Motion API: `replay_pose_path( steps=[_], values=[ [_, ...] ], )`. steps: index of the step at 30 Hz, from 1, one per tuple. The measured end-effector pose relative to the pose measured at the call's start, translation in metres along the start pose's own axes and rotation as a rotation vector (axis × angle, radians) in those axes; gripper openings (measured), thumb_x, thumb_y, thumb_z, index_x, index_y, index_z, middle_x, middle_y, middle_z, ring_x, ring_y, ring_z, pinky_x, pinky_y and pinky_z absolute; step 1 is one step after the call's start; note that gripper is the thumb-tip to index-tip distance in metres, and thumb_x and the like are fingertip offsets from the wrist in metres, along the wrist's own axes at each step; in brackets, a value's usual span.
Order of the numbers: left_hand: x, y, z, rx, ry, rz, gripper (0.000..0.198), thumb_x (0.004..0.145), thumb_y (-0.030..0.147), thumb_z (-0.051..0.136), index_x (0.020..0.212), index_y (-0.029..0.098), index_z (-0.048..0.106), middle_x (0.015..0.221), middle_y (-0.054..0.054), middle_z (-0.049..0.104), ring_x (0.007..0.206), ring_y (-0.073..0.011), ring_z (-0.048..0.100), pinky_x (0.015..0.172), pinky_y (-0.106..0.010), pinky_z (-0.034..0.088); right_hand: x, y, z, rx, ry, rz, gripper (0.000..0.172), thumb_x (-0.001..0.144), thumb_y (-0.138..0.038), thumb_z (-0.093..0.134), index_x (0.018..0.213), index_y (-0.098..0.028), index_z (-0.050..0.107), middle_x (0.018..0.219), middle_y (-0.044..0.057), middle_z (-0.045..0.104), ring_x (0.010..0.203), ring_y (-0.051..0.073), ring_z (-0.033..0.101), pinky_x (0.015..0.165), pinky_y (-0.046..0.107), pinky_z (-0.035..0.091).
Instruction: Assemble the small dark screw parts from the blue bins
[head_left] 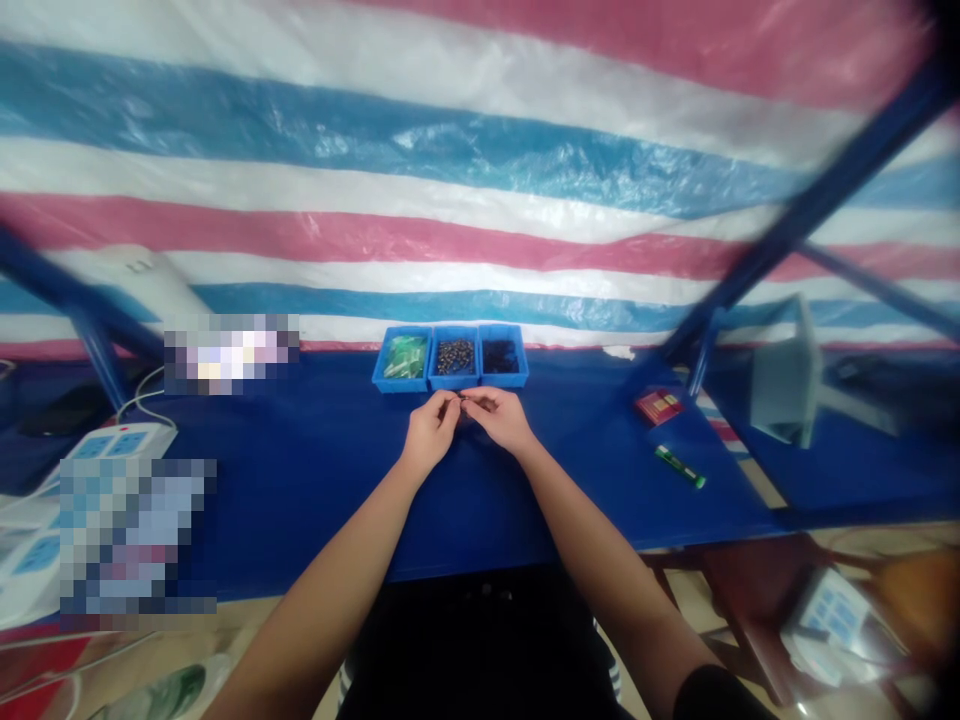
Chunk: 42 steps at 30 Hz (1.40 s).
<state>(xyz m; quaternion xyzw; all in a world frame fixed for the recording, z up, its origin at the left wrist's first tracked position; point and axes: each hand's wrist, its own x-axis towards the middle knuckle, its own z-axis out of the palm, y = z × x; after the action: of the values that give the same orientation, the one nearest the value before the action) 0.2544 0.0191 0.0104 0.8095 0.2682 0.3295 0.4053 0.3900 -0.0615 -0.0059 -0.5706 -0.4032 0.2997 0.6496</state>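
Observation:
Both hands meet over the blue table, just in front of three small blue bins. My left hand is closed, its fingertips pinched on something too small to make out. My right hand is closed too, thumb and fingers pressed together against the left fingertips, with a dark bit between them. The left bin holds green and clear pieces, the middle bin small brass and dark parts, and the right bin black parts.
On the blue table, a red box and a green stick-like packet lie to the right. White power strips with cables and blurred-out items are at left. Blue frame bars slant at both sides before a striped sheet.

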Motion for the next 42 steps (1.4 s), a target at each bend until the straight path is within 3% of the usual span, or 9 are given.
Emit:
replay_pose_path(
  steps=[7,18,28,33,42],
  values=[
    [0.0,0.002,0.0,-0.026,0.025,-0.022,0.021,0.09,0.041,0.054,0.097,0.022,0.06,0.069,0.003,0.066,0.061,-0.0137,0.063,0.064,-0.025,0.048,0.0,0.0,-0.002,-0.039,0.033,-0.005,0.031,0.075,-0.039,0.072,0.099,-0.019,0.074,0.096,0.007,0.075,0.086,0.02,0.071,0.086,0.036,0.056],
    [0.0,0.0,0.001,-0.042,0.023,-0.013,0.024,0.092,0.043,0.05,0.091,0.021,0.059,0.068,0.002,0.066,0.063,-0.0137,0.064,0.066,-0.025,0.05,-0.001,-0.002,0.0,0.004,0.018,0.022,0.034,0.074,-0.041,0.072,0.1,-0.018,0.073,0.096,0.007,0.075,0.085,0.02,0.071,0.083,0.035,0.057],
    [-0.001,-0.002,0.002,-0.07,0.023,-0.003,0.028,0.089,0.042,0.056,0.108,0.022,0.062,0.074,0.0,0.07,0.066,-0.0149,0.067,0.07,-0.027,0.052,0.0,-0.01,-0.002,0.021,0.034,0.024,0.034,0.073,-0.042,0.073,0.097,-0.018,0.074,0.092,0.007,0.075,0.081,0.02,0.071,0.078,0.034,0.058],
    [0.0,-0.004,0.003,-0.054,0.046,0.015,0.026,0.089,0.042,0.054,0.103,0.022,0.065,0.073,0.001,0.069,0.065,-0.0143,0.066,0.072,-0.027,0.053,0.0,-0.012,-0.002,0.035,0.039,0.045,0.035,0.072,-0.042,0.074,0.097,-0.017,0.074,0.089,0.007,0.075,0.077,0.02,0.07,0.074,0.033,0.058],
    [0.0,-0.002,0.002,-0.058,0.051,-0.014,0.024,0.091,0.042,0.053,0.102,0.023,0.062,0.075,0.001,0.069,0.067,-0.0142,0.067,0.069,-0.025,0.052,0.0,-0.007,-0.001,0.094,0.009,0.015,0.037,0.071,-0.039,0.075,0.102,-0.018,0.072,0.09,0.006,0.074,0.078,0.018,0.07,0.08,0.035,0.057]
  ],
)
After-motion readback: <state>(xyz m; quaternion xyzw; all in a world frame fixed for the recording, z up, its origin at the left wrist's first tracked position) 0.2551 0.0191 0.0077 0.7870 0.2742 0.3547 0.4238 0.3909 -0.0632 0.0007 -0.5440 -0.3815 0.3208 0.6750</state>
